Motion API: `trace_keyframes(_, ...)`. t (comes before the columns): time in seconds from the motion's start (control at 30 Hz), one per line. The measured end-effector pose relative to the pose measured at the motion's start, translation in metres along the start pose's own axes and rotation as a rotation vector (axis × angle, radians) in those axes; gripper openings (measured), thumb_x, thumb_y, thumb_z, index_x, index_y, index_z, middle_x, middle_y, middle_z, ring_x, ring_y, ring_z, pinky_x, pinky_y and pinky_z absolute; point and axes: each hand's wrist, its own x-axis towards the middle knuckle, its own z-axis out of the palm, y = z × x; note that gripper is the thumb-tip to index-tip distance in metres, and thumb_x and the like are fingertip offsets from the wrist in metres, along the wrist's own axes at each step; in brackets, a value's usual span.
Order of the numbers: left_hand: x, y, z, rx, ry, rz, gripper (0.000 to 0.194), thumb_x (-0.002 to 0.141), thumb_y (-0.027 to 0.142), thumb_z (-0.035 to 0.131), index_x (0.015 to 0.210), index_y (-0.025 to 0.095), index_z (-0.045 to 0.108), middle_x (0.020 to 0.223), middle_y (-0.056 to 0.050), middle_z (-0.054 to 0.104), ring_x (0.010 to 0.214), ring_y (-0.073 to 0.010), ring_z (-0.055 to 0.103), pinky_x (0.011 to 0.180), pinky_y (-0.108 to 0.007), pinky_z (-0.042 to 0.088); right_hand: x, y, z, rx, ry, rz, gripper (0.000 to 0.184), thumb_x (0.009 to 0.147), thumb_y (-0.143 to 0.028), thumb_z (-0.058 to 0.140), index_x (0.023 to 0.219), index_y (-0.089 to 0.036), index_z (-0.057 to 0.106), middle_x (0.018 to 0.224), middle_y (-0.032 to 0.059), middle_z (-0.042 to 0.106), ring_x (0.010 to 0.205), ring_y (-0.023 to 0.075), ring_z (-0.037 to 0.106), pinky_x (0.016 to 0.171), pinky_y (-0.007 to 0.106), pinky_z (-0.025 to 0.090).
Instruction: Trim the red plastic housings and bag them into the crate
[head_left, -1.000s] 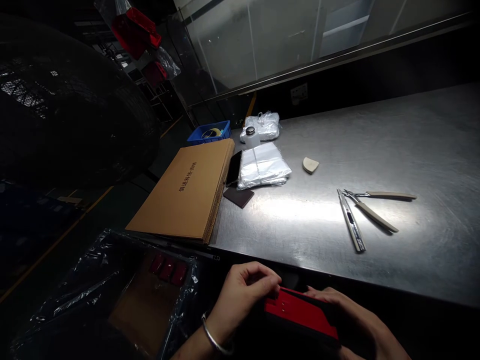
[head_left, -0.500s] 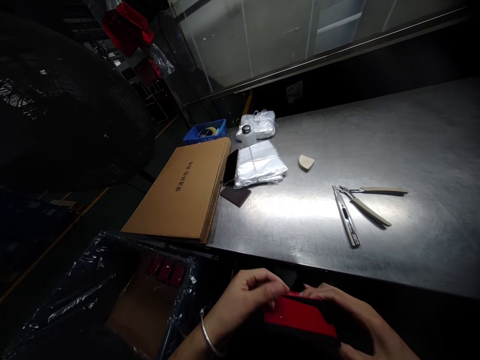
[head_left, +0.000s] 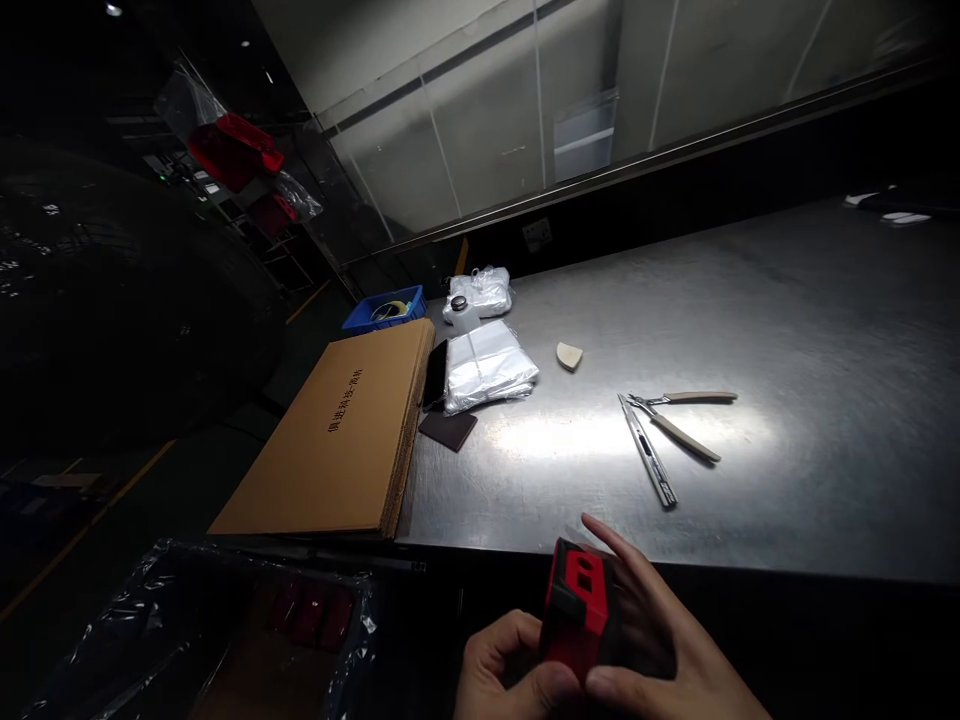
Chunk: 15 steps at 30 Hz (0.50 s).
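I've got a red and black plastic case (head_left: 579, 610) clamped in my left hand (head_left: 499, 675) and right hand (head_left: 660, 650), fingers wrapped around it, just off the near edge of the steel desk (head_left: 750, 480), with pliers (head_left: 675, 422) farther out.

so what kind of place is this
Most likely a factory or workshop packing area. A stainless steel workbench holds cutting pliers and a utility knife, alongside flattened cardboard cartons and a stack of plastic bags. A yellow floor line also suggests an industrial floor.
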Motion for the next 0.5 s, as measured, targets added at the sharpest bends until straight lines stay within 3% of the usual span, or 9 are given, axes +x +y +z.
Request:
trace_keyframes(0.23,0.003,0.030,-0.008,0.193,-0.082,0.004,0.048,0.084,0.061,0.066,0.102,0.018,0.076,0.095,-0.007,0.074,0.088,-0.0213,0.065,0.080,-0.029,0.046,-0.001,0.003,0.001,-0.053,0.030,-0.029,0.105,0.068,-0.049,0.084,0.155,-0.033,0.027,0.151,0.0124,0.046,0.139,0.0320,0.045,0.114,0.047,0.037)
trace_keyframes(0.37,0.004,0.036,0.002,0.335,-0.129,0.014,0.037,0.077,0.051,0.078,0.092,0.017,0.080,0.085,-0.004,0.075,0.082,-0.0200,0.065,0.075,-0.025,0.047,-0.002,0.008,0.001,-0.032,0.007,-0.026,0.106,0.070,-0.053,0.082,0.156,-0.033,0.024,0.154,0.0132,0.043,0.139,0.0322,0.045,0.114,0.048,0.037)
trace_keyframes(0.5,-0.001,0.025,0.008,0.444,-0.034,0.127,0.019,0.080,0.038,0.078,0.086,0.020,0.082,0.082,-0.004,0.077,0.079,-0.0201,0.068,0.075,-0.025,0.049,-0.003,0.003,0.000,0.005,-0.093,-0.084,0.087,0.081,-0.049,0.073,0.155,-0.037,0.029,0.163,0.0067,0.031,0.149,0.0272,0.029,0.119,0.044,0.028)
